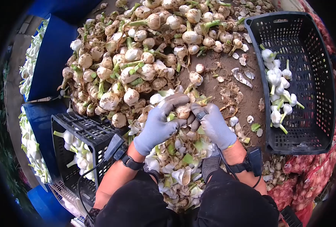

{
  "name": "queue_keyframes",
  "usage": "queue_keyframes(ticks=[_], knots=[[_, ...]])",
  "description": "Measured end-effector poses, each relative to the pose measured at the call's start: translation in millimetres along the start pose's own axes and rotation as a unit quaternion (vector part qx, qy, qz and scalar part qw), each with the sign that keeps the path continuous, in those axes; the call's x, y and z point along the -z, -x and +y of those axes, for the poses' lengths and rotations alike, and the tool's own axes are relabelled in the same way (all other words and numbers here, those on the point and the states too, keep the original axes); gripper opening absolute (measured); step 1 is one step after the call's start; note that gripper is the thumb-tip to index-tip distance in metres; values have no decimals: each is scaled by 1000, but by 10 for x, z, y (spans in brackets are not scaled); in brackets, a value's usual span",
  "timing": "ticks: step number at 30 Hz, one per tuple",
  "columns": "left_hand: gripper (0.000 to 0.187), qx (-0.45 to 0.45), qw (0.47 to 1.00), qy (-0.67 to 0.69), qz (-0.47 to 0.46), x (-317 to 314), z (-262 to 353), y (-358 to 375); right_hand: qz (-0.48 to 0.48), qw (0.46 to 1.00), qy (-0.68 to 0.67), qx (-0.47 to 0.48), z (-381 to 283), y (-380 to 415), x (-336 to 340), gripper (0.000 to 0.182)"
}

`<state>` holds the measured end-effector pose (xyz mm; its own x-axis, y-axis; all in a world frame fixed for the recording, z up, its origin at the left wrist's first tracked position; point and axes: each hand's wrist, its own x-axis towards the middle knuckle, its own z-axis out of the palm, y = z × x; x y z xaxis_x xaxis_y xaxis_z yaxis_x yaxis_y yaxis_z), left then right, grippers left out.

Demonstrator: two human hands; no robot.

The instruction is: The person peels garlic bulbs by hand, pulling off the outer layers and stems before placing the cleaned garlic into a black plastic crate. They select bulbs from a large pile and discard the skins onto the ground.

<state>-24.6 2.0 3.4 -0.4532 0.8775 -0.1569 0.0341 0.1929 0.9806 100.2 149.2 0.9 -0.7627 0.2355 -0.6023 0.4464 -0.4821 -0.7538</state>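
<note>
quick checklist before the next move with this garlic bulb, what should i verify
1. Bulb held by both hands: ok, left hand and right hand both grip it.
2. Gloves on both hands: ok.
3. Bulb fully peeled: cannot tell, fingers cover most of it.
4. Room in the right crate: ok, cleaned bulbs lie only along its left side.
5. Room in the left crate: ok, bare wall shows above its bulbs.
6. Unpeeled pile within reach: ok, it starts just beyond the hands.

One dirty tan garlic bulb (183, 111) is sitting upright-ish right above the peel scraps, skin probably half off, it's mostly getting covered so hard to tell.
</note>
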Motion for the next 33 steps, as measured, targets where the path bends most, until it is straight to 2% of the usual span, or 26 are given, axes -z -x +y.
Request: queue_keyframes(ticks=[2, 4, 5, 6, 7, 8, 10, 12, 14, 15, 16, 17, 18, 19, 20, 22, 23, 26, 28, 29, 30, 31, 32, 33], knots=[[52, -60, 997, -43, 9, 15, 16, -13, 18, 1000, 13, -16, -85, 58, -32, 26], [54, -57, 998, -31, 4, 46, 7, 12, 18, 999, -1, -30, -135, 93, -43, 26], [55, 32, 991, 130, 17, 51, 35, 24, 8, 1000, 2, -25, -146, 101, -57, 26], [57, 120, 950, 288, 30, 53, 47, 39, 6, 1000, 1, -26, -187, 109, -76, 26], [55, 73, 954, 290, 35, 39, 23, 26, 1, 999, 25, -35, -245, 116, -97, 26], [55, 74, 954, 289, 36, 26, 15, 25, -4, 998, 49, -43, -271, 116, -112, 26], [51, 104, 887, 445, 70, 21, 7, 27, -21, 999, 33, -36, -244, 123, -117, 26], [48, 104, 866, 481, 89, 58, -11, 25, -38, 999, 19, -28, -208, 137, -174, 27], [43, 118, 889, 436, 78, 62, 40, 21, 16, 996, -44, 80, -151, 148, -311, 27], [49, 148, 889, 430, 63, 83, 339, 6, -27, 990, -34, 133, -170, 88, -254, 28], [49, 149, 889, 429, 62, 70, 297, 16, -26, 990, -35, 133, -208, 82, -193, 28], [54, 93, 964, 241, 58, 50, 215, 26, -6, 996, 76, 53, -265, 97, -137, 28], [59, 33, 997, 43, 52, 33, 153, 41, 14, 982, 186, -29, -322, 111, -136, 29], [63, 26, 998, 19, 51, 19, 132, 46, 13, 996, -52, 70, -110, 73, -225, 30], [63, 27, 998, 19, 50, 19, 128, 51, 14, 996, -53, 69, -6, 31, -172, 30], [61, 98, 979, 155, 93, 20, 119, 65, -55, 998, 6, 8, 26, -4, -95, 29], [61, 97, 978, 156, 95, 24, 118, 73, -57, 998, 7, 8, 30, -1, -96, 29], [62, -52, 992, -99, 52, 24, 117, 113, -10, 999, 4, 45, -85, 49, -158, 28], [62, -33, 992, -113, 54, 29, 111, 162, 2, 999, 11, 43, -99, 70, -174, 27], [60, 48, 995, 17, 81, 20, 121, 170, 1, 999, 9, 42, -71, 52, -175, 27], [58, 128, 975, 147, 109, 8, 126, 179, 16, 995, 70, 63, -45, 19, -176, 27], [53, 144, 943, 268, 133, 7, 107, 156, 30, 987, 131, 85, -40, -4, -182, 28], [53, 159, 898, 390, 128, 10, 133, 136, 31, 987, 130, 85, -62, 7, -174, 28], [58, 175, 861, 468, 93, 60, 126, 144, 74, 921, 324, 206, -154, 29, -180, 27]])
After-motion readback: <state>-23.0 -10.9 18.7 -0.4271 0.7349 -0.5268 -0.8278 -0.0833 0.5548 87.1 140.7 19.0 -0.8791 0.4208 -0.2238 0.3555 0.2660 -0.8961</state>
